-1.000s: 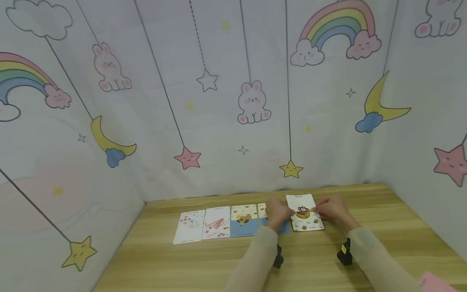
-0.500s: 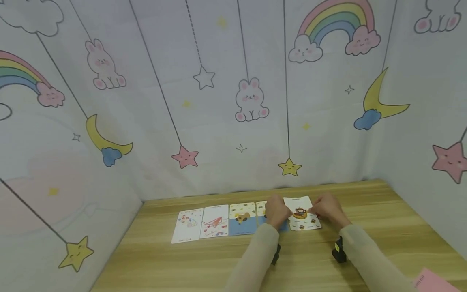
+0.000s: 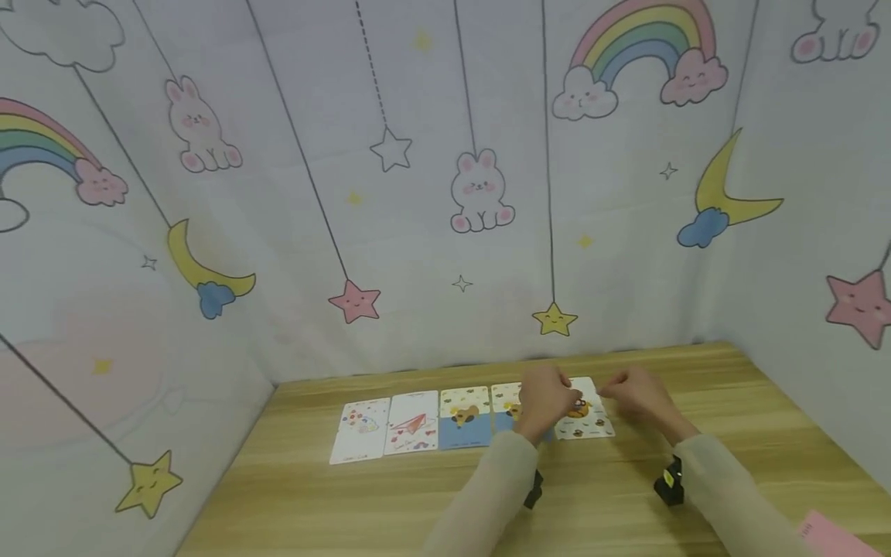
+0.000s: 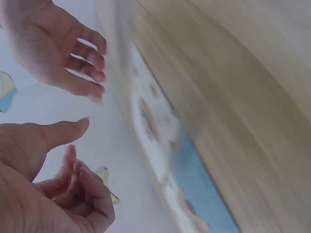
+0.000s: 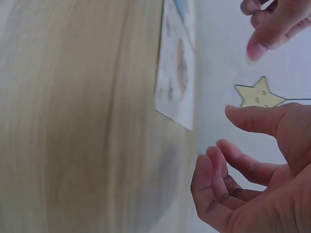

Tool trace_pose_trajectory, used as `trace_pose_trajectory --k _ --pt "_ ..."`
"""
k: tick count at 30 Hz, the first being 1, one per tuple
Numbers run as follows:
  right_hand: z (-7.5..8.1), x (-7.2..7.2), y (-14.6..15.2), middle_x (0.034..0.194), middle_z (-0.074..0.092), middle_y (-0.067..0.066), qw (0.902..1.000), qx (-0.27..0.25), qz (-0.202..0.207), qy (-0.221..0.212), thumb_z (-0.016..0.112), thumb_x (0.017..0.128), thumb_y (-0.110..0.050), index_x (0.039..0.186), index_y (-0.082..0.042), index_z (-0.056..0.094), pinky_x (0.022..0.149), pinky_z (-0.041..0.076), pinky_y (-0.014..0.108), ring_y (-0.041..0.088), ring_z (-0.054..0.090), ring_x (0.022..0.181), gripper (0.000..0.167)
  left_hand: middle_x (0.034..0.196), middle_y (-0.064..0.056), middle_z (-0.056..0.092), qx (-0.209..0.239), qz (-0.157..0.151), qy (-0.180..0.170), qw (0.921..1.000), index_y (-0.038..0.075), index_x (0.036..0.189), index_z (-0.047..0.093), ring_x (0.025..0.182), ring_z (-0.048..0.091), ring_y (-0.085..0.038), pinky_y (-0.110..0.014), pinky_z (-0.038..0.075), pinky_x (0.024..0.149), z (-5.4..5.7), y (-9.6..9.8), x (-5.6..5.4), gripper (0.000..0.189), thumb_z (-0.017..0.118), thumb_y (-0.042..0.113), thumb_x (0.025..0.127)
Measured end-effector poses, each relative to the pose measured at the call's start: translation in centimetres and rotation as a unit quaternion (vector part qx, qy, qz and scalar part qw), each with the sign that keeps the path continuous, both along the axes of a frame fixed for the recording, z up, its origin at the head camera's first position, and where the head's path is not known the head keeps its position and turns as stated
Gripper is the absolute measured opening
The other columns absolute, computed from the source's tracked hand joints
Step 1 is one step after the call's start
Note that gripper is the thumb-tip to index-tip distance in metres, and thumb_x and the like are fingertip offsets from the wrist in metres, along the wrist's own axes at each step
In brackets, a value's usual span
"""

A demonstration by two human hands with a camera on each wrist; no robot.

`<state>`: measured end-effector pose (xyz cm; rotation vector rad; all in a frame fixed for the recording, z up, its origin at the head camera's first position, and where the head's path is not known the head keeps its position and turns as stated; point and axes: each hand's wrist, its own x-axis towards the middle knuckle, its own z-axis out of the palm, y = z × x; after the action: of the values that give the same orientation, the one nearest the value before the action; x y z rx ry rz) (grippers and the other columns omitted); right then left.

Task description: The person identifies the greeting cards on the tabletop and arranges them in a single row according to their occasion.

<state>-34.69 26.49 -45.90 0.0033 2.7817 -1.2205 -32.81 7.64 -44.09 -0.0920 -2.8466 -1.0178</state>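
Note:
A row of picture cards lies flat on the table. At its right end is a white card with a cartoon monkey (image 3: 588, 428). My left hand (image 3: 546, 398) hovers over that card's left part and its neighbour, holding nothing. To the right of the monkey card, my right hand (image 3: 639, 398) is also raised off it with nothing in its fingers. Both wrist views show thumb and fingers apart, relaxed and bent. Partly behind the left hand lies a yellow-and-blue card (image 3: 505, 422). A similar yellow-and-blue animal card (image 3: 465, 437) sits left of it.
Further left are a paper plane card (image 3: 411, 404) and a rainbow card (image 3: 357, 445). A pink item (image 3: 831, 535) lies at the table's lower right. Behind the wooden table (image 3: 334, 510) stands a printed white cloth wall (image 3: 411, 240).
Both hands have let go of the monkey card and lifted off it. It now lies flat at the right end of the row. The right hand has drawn slightly to the right.

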Motion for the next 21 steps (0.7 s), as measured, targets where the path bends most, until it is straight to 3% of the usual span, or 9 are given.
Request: trace_pose_trajectory --k 4,7,11,14,17,21 --pt "1.4 1.3 1.9 0.097 0.069 0.019 0.9993 -0.001 0.036 0.009 0.069 0.099 -0.024 0.109 0.009 0.069 0.068 0.058 0.036 0.024 0.067 0.082 0.035 0.07 0.009 0.068 -0.023 -0.016 0.0 0.9996 0.02 0.074 0.069 0.054 0.052 -0.005 -0.022 0.043 0.051 1.5 2.5 1.6 0.028 0.087 0.038 0.086" --pt "2.5 2.9 4.0 0.115 0.068 0.031 0.9974 -0.002 0.071 0.009 0.065 0.104 -0.025 0.118 0.013 0.064 0.078 0.062 0.043 0.033 0.07 0.096 0.041 0.06 0.007 0.062 0.013 -0.043 0.0 0.999 0.021 0.077 0.068 0.045 0.045 -0.004 -0.02 0.037 0.043 2.0 4.5 3.0 0.027 0.085 0.039 0.088" --pt "3.4 5.5 7.3 0.12 0.069 0.032 0.9953 0.026 0.093 0.009 0.063 0.106 -0.029 0.123 0.014 0.063 0.079 0.063 0.043 0.03 0.07 0.099 0.045 0.051 0.008 0.051 0.054 -0.101 0.006 0.9934 0.022 0.076 0.063 0.04 0.04 -0.004 -0.02 0.032 0.038 2.1 6.8 5.2 0.03 0.082 0.038 0.092" --pt "3.3 7.5 9.8 0.115 0.073 0.024 0.9941 0.055 0.094 0.006 0.063 0.105 -0.029 0.121 0.011 0.066 0.076 0.062 0.038 0.023 0.069 0.097 0.042 0.058 0.015 0.051 0.03 -0.143 0.02 0.9891 0.025 0.076 0.063 0.048 0.043 0.001 -0.016 0.036 0.044 1.7 8.2 6.7 0.029 0.082 0.041 0.092" --pt "2.6 9.5 12.6 0.115 0.073 0.021 0.9918 0.072 0.105 -0.007 0.061 0.106 -0.029 0.121 0.011 0.066 0.074 0.062 0.037 0.023 0.069 0.1 0.043 0.065 0.021 0.053 -0.004 -0.189 0.032 0.9815 0.028 0.079 0.069 0.056 0.045 0.008 -0.011 0.038 0.051 1.0 9.7 8.2 0.024 0.082 0.044 0.09" --pt "1.2 11.9 16.5 0.119 0.07 0.031 0.9891 0.077 0.119 -0.041 0.056 0.109 -0.033 0.128 0.02 0.057 0.074 0.063 0.042 0.03 0.07 0.103 0.056 0.074 0.03 0.061 -0.056 -0.256 0.032 0.9645 0.037 0.089 0.079 0.066 0.047 0.016 -0.003 0.037 0.059 -0.1 12.0 10.1 0.014 0.08 0.051 0.09"
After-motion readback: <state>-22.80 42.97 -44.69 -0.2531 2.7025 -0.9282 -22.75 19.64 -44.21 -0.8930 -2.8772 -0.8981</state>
